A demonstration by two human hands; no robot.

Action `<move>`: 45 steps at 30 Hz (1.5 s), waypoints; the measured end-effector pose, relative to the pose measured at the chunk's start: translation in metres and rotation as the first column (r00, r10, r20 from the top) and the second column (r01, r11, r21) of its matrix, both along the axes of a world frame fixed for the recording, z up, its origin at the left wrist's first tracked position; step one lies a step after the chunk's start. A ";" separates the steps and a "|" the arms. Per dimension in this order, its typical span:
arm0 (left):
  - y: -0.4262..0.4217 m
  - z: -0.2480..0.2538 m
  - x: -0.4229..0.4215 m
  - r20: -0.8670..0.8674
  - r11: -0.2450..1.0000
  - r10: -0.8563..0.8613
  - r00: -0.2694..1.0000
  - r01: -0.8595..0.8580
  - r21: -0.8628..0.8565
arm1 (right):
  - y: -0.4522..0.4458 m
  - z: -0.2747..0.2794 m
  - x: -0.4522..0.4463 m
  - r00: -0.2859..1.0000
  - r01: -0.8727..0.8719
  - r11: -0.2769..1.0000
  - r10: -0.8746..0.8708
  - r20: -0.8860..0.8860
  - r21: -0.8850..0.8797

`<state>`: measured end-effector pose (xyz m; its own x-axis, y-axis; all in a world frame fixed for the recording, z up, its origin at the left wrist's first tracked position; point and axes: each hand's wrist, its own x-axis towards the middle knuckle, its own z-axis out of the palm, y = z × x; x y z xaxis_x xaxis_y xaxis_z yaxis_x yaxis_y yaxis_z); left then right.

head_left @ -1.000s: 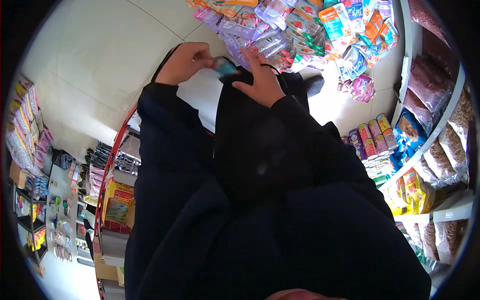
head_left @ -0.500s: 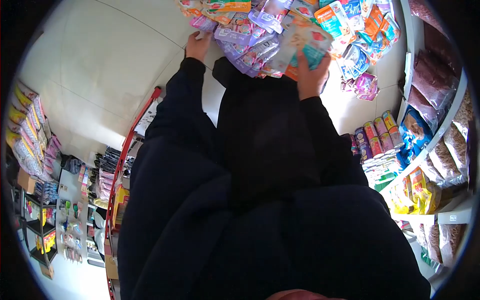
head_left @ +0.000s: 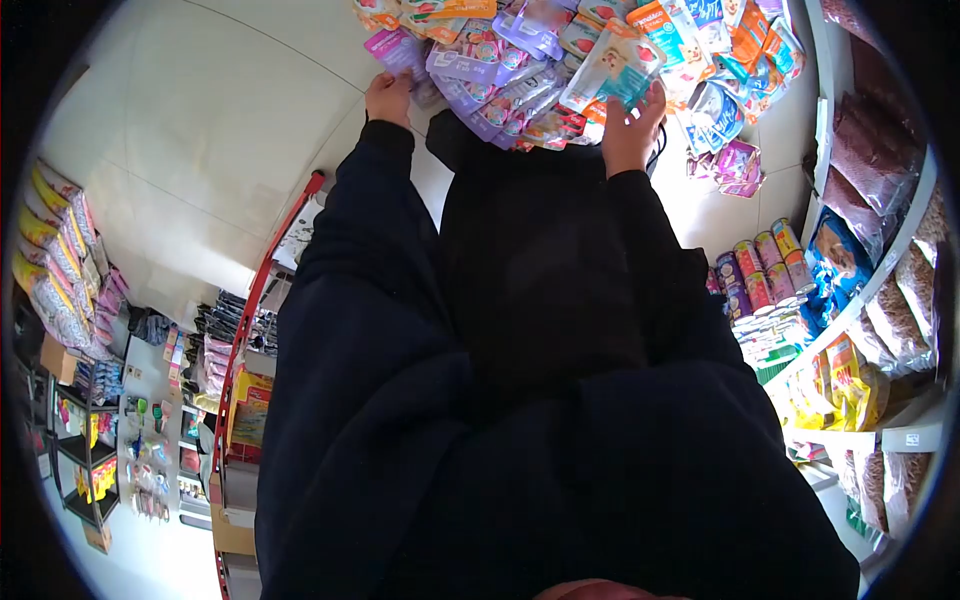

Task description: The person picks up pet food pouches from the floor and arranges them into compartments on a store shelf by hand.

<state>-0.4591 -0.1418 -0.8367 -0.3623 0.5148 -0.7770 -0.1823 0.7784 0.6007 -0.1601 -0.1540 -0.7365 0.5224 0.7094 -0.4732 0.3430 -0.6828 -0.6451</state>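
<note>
A large pile of colourful pouches (head_left: 500, 60) lies on the tiled floor beyond my knees. At its left edge, my left hand (head_left: 388, 98) is closed on the lower end of a purple pouch (head_left: 396, 50). My right hand (head_left: 634, 125) grips the lower right corner of a white and teal pouch (head_left: 612, 68) with an orange bottom edge, which lies over the front of the pile. Orange and white pouches (head_left: 672, 35) are just beyond it. Both arms reach forward in dark sleeves.
Shelves with bagged kibble (head_left: 885, 310) curve along the right, with stacked cans (head_left: 765, 265) and yellow bags (head_left: 835, 385) nearby. A red-edged shelf (head_left: 262, 270) stands on the left. A small purple packet (head_left: 738, 168) lies right of the pile.
From near each other, my hands have moved apart. My left hand has taken hold of a purple pouch at the pile's left; my right hand has brought the white and teal pouch onto the pile.
</note>
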 end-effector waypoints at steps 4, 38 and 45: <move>0.000 0.063 0.002 0.107 0.989 0.137 0.985 -0.131 -0.061 | -0.006 0.008 0.000 0.975 -0.142 0.990 0.139 0.175 0.000; 0.065 0.628 0.148 0.538 0.587 -0.798 0.274 0.556 0.589 | -0.014 0.552 0.035 0.583 -0.148 0.981 0.187 -0.791 0.123; 0.094 0.695 0.106 0.335 0.319 -0.936 0.103 0.648 0.692 | -0.006 0.608 -0.002 0.779 -0.088 0.954 0.246 -0.577 0.287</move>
<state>-0.3526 -0.0473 -0.1421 0.8827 0.3902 -0.2619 0.0318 0.5066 0.8616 -0.1620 -0.1604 -0.1285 0.0507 0.8869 -0.4591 -0.0731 -0.4552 -0.8874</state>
